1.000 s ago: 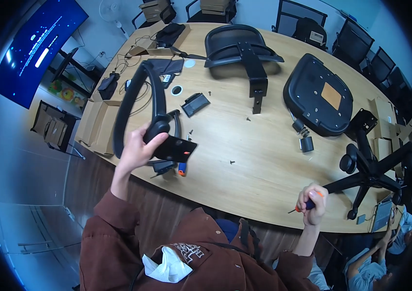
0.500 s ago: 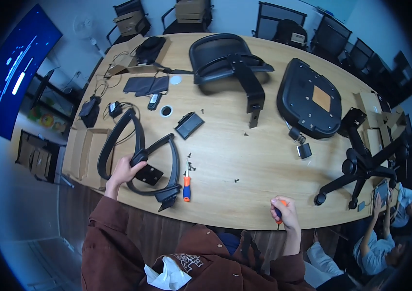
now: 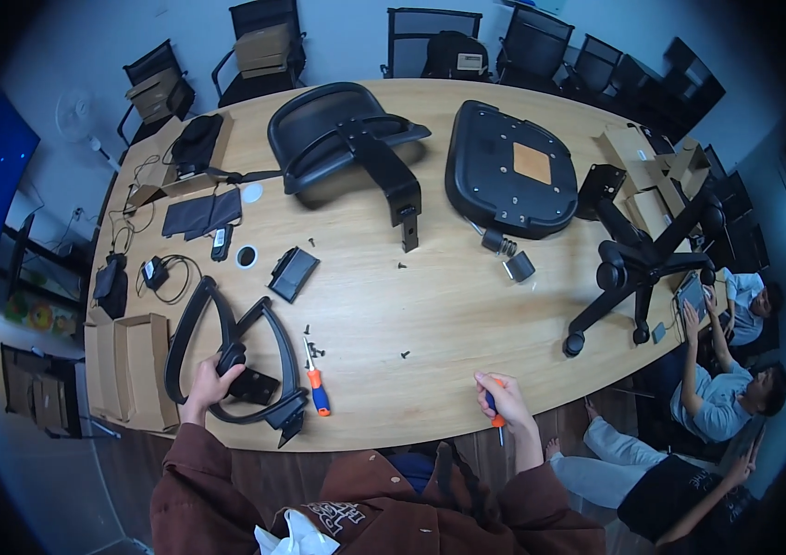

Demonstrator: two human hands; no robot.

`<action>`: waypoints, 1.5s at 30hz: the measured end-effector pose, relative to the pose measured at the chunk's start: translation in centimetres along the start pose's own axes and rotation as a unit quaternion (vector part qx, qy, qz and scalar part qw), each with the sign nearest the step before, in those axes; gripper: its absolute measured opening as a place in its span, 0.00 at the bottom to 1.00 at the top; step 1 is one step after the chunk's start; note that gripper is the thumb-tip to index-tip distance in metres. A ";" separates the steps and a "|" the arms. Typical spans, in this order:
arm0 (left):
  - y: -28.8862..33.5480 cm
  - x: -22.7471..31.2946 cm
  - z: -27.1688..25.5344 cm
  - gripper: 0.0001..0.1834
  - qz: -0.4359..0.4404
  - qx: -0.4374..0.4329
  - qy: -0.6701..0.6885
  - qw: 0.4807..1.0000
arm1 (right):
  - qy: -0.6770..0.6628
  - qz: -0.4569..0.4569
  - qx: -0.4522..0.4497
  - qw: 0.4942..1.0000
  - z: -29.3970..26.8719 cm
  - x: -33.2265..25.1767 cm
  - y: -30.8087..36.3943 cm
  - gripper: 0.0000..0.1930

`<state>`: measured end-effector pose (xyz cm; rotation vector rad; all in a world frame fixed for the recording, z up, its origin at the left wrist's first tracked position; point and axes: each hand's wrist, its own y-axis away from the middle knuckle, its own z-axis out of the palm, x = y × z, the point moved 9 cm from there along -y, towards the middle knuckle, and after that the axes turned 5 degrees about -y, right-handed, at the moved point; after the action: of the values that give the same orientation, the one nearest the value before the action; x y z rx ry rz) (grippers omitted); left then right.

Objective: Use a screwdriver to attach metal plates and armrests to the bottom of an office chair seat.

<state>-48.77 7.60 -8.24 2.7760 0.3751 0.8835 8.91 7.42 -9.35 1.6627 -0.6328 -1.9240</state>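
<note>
My left hand (image 3: 210, 384) is closed round a black looped chair armrest (image 3: 231, 324) near the table's left front edge. A second armrest (image 3: 293, 365) lies against it, and the two loops overlap. At the front edge, to the right, my right hand (image 3: 509, 403) grips an orange-and-blue screwdriver (image 3: 498, 421), its shaft pointing down. Another screwdriver (image 3: 318, 387) of the same colours lies beside the armrests, with several dark screws (image 3: 317, 351) by its tip. Single screws (image 3: 405, 355) are scattered farther right and back.
A chair backrest (image 3: 319, 125), an upturned seat (image 3: 504, 176) and a wheeled base (image 3: 638, 264) occupy the table's far and right parts. An open cardboard box (image 3: 138, 370) stands left, near a small black box (image 3: 293, 274). Other people (image 3: 726, 398) sit at the right.
My view has turned right, so the table and its parts appear farther left. Both hands keep their hold on the armrest and the screwdriver.
</note>
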 end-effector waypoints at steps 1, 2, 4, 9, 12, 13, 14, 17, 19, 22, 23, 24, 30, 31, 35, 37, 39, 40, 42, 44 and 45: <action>-0.1 -0.2 0.2 0.26 0.003 -0.001 0.000 1.000 | -0.001 -0.001 0.002 1.000 -0.1 0.2 0.1 0.19; -0.2 -0.4 0.5 0.26 0.004 -0.006 -0.004 1.000 | -0.007 0.002 0.012 1.000 -0.4 0.4 0.2 0.19; -0.3 -0.8 1.0 0.27 0.007 -0.011 -0.008 1.000 | -0.014 0.006 0.022 1.000 -0.8 0.9 0.4 0.19; -0.5 -0.6 1.8 0.27 -0.041 -0.052 0.014 0.998 | -0.033 0.017 0.048 0.998 -2.1 2.4 0.6 0.19; -0.4 -1.9 1.9 0.27 -0.014 -0.031 0.031 0.999 | -0.033 0.020 0.054 0.998 -2.0 2.7 0.5 0.19; -0.3 -2.2 2.1 0.27 -0.013 -0.032 0.032 0.999 | -0.033 0.020 0.055 0.998 -2.0 2.9 0.5 0.19; -0.3 -2.4 2.1 0.27 -0.004 -0.028 0.036 0.999 | -0.035 0.023 0.059 0.997 -2.0 3.1 0.4 0.19; -0.4 -2.2 2.1 0.27 0.004 -0.021 0.038 0.999 | -0.036 0.031 0.069 0.997 -2.3 3.9 0.2 0.19; -0.4 -1.9 1.9 0.27 0.007 -0.016 0.034 0.999 | -0.037 0.034 0.076 0.996 -2.6 4.4 0.0 0.19; -0.5 -1.8 1.8 0.27 0.001 -0.014 0.020 1.000 | -0.035 0.039 0.078 0.996 -2.8 5.0 -0.2 0.20; -0.4 -2.0 1.6 0.27 -0.002 -0.006 0.018 1.000 | -0.029 0.043 0.079 0.996 -2.8 5.1 -0.3 0.20; -0.4 -2.1 1.5 0.27 -0.004 0.002 0.016 1.000 | -0.023 0.046 0.081 0.995 -2.8 5.1 -0.4 0.20; -0.1 -1.6 1.2 0.27 -0.034 0.004 -0.017 0.999 | -0.011 0.055 0.093 0.994 -3.5 5.0 -0.4 0.18; -0.1 -1.6 1.2 0.29 -0.055 0.005 -0.009 0.998 | -0.014 0.055 0.095 0.994 -3.9 5.1 -0.3 0.18; 0.9 1.6 -1.2 0.31 -0.050 0.078 -0.215 0.972 | 0.001 0.033 0.088 0.996 -5.4 4.9 -0.1 0.18; 1.5 5.3 -3.2 0.26 -0.013 0.155 -0.237 0.959 | 0.011 0.034 0.085 0.996 -6.5 4.9 -0.1 0.18; 0.8 10.8 -4.1 0.20 0.004 0.194 -0.164 0.967 | 0.001 0.039 0.097 0.995 -8.8 5.4 -0.5 0.18; 0.2 12.9 -4.2 0.15 0.014 0.194 -0.054 0.979 | 0.001 0.038 0.089 0.995 -9.2 5.3 -1.0 0.18; -1.4 19.1 -1.4 0.10 0.071 0.148 0.133 0.977 | -0.010 0.049 0.105 0.993 -10.9 5.3 -1.8 0.18; -3.5 25.0 3.7 0.09 0.110 0.037 0.207 0.972 | -0.015 0.056 0.106 0.993 -12.8 5.3 -3.0 0.18; -4.9 27.6 7.0 0.09 0.111 -0.034 0.242 0.963 | -0.023 0.062 0.111 0.992 -13.7 5.4 -3.5 0.18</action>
<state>-23.77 19.76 -0.30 2.5453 0.0975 1.6023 21.61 6.35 -17.52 1.6690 -0.9774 -1.8629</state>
